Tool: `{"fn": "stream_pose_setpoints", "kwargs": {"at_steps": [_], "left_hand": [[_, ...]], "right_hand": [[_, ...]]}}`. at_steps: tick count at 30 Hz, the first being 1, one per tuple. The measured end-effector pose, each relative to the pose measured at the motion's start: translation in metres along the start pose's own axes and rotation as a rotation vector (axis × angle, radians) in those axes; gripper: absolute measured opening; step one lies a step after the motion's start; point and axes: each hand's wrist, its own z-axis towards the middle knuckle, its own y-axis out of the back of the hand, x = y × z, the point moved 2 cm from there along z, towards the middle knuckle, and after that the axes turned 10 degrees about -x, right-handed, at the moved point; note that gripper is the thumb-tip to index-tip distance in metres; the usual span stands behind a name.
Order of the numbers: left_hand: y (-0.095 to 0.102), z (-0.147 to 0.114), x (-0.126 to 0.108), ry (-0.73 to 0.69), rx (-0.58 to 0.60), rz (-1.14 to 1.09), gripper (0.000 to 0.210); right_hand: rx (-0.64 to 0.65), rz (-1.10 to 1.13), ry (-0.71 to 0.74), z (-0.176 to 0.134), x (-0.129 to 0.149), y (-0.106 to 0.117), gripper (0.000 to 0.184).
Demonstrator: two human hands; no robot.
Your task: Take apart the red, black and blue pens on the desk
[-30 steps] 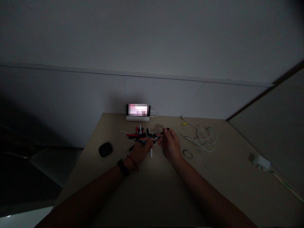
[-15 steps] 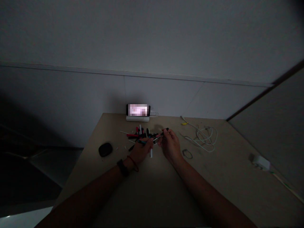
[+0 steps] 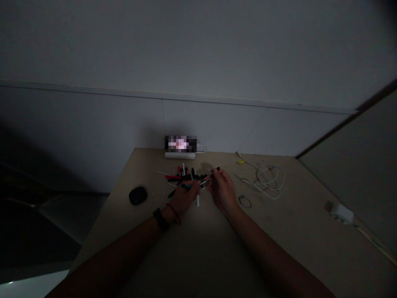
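Observation:
Over a dark desk, my left hand [image 3: 186, 196] is closed, with a dark pen part with a blue tint [image 3: 185, 186] sticking out behind its fingers. My right hand [image 3: 223, 188] pinches a slim pen [image 3: 208, 179] whose dark end rises above the fingertips. Its thin, pale lower end slants down to my left fingertips, and the dim light hides whether the two parts join. Behind and left of my hands lies a pile of pen parts [image 3: 178, 177] in black, red and white. A white pen piece [image 3: 197, 201] pokes out below my left fingers.
At the back, a lit phone [image 3: 180, 144] leans on a white stand [image 3: 180, 155] by the wall. A black rounded case [image 3: 138, 195] lies left. On the right are a tangled white cable [image 3: 263, 180], a small dark loop [image 3: 245, 201] and a white plug [image 3: 341, 214].
Both hands stay in nearly the same place, still holding the pen parts. The picture on the phone screen has changed.

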Motion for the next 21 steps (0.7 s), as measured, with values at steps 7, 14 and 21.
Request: {"fn": "stream_pose_setpoints", "kwargs": {"at_steps": [7, 14, 21], "left_hand": [[-0.0001, 0.0006, 0.0, 0.007, 0.011, 0.009, 0.051], [-0.0005, 0.0009, 0.0026, 0.011, 0.019, -0.008, 0.05], [-0.0009, 0.0015, 0.0041, -0.002, 0.013, 0.007, 0.051]], "right_hand": [[0.002, 0.003, 0.002, 0.0009, -0.0007, 0.0003, 0.035], [0.021, -0.006, 0.01, 0.0016, -0.0027, 0.0019, 0.033], [0.015, -0.014, 0.014, -0.0011, -0.0006, -0.0008, 0.035]]}}
